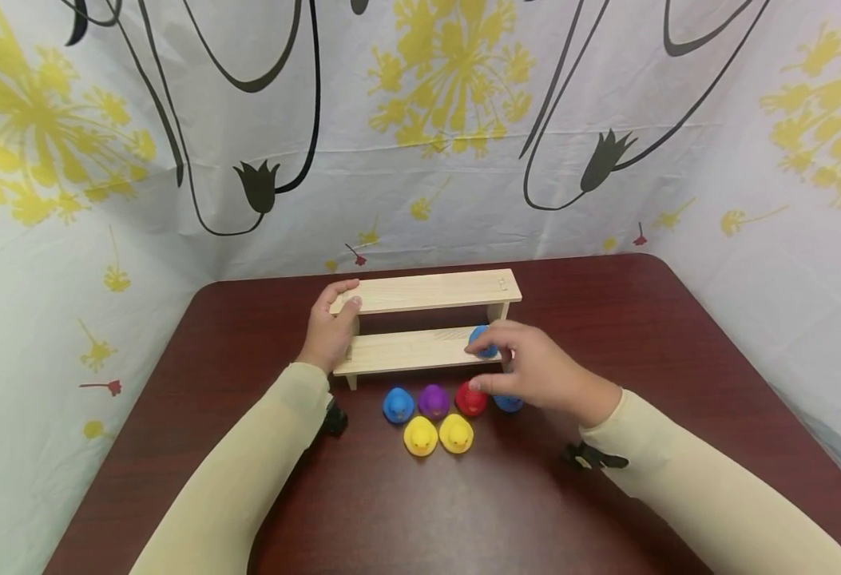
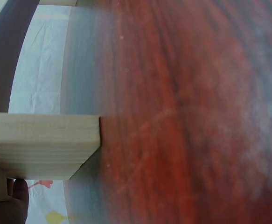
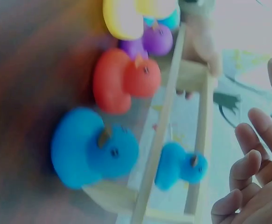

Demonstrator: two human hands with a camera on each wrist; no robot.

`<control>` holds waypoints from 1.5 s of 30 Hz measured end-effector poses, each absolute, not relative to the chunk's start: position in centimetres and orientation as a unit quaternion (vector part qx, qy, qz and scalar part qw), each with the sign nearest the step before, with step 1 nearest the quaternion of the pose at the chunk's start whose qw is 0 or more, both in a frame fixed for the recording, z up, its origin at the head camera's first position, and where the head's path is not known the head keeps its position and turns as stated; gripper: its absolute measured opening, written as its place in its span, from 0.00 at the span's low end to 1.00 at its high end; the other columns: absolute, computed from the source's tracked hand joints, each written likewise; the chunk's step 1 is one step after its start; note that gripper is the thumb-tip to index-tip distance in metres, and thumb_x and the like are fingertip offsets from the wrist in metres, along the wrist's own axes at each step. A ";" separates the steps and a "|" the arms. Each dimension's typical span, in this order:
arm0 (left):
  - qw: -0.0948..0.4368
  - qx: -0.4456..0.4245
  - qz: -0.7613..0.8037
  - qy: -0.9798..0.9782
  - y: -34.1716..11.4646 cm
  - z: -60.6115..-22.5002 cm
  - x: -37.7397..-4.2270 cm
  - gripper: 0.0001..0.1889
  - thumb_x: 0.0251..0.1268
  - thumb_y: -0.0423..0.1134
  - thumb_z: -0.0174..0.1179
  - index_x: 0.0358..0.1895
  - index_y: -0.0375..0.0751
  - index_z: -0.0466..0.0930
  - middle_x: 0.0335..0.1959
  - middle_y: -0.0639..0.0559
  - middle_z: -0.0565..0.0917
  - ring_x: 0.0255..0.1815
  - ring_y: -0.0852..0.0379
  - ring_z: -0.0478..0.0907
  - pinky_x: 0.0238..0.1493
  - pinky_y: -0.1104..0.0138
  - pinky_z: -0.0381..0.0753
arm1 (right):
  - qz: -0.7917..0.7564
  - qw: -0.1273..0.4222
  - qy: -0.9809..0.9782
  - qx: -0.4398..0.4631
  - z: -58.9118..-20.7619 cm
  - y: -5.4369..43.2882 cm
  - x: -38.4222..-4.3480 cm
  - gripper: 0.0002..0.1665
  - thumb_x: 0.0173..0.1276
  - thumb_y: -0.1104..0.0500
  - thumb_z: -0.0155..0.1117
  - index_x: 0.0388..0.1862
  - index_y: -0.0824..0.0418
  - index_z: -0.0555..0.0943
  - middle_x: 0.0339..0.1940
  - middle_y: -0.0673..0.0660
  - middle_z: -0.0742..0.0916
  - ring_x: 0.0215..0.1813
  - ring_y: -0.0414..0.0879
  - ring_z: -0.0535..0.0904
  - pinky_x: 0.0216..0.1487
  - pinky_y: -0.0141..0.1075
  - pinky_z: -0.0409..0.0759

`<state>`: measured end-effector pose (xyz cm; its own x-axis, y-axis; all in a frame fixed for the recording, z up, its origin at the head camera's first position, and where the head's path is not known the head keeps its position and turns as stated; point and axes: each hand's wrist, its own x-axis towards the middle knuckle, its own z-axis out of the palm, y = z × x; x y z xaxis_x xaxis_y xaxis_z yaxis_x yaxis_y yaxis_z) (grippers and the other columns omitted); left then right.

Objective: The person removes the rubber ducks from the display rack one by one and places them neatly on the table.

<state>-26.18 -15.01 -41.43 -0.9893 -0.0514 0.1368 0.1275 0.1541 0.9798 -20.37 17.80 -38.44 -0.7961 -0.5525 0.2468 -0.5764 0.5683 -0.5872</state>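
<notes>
A two-tier wooden shelf (image 1: 427, 292) stands on the table. My left hand (image 1: 329, 326) grips its left end, thumb over the top board; in the left wrist view, fingertips (image 2: 20, 190) show past the wood. One blue rubber duck (image 1: 481, 340) sits at the right of the lower board. My right hand (image 1: 535, 363) hovers just in front of that duck, fingers spread and loosely bent. The right wrist view has the hand (image 3: 261, 182) holding nothing, apart from the blue duck (image 3: 180, 165). Beneath it, a second blue duck (image 1: 509, 403) is partly hidden.
In front of the shelf, a red duck (image 1: 470, 398), a purple duck (image 1: 434, 402) and another blue duck (image 1: 398, 406) stand in a row on the dark red table (image 1: 391, 511). Two yellow ducks, one left (image 1: 421, 437) and one right (image 1: 456, 434), are nearer me. Patterned cloth (image 1: 420, 216) hangs behind.
</notes>
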 end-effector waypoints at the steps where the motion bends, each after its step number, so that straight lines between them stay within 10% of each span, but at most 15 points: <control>1: 0.068 -0.025 -0.650 -0.756 -15.0 -41.4 -26.2 0.19 0.82 0.39 0.54 0.71 0.43 0.76 0.79 0.44 0.68 0.81 0.46 0.62 0.82 0.51 0.58 | 0.343 0.021 -0.887 0.308 -38.3 18.0 -20.7 0.25 0.58 0.51 0.86 0.53 0.56 0.88 0.42 0.53 0.85 0.39 0.49 0.74 0.36 0.35 0.75; 25: 0.078 -0.030 -0.645 -0.760 -15.0 -41.7 -26.4 0.20 0.82 0.39 0.54 0.71 0.41 0.75 0.79 0.43 0.68 0.82 0.46 0.61 0.82 0.50 0.57 | 0.362 -0.031 -0.909 0.203 -40.0 20.4 -24.6 0.29 0.63 0.54 0.82 0.62 0.58 0.85 0.43 0.57 0.82 0.36 0.52 0.72 0.33 0.38 0.73; 45: 0.075 -0.031 -0.655 -0.752 -15.1 -42.0 -26.6 0.19 0.82 0.39 0.55 0.70 0.43 0.76 0.79 0.43 0.68 0.81 0.47 0.62 0.82 0.51 0.58 | 0.366 -0.009 -0.905 0.217 -40.8 19.8 -25.0 0.21 0.62 0.57 0.83 0.51 0.62 0.88 0.39 0.57 0.82 0.39 0.49 0.74 0.38 0.39 0.75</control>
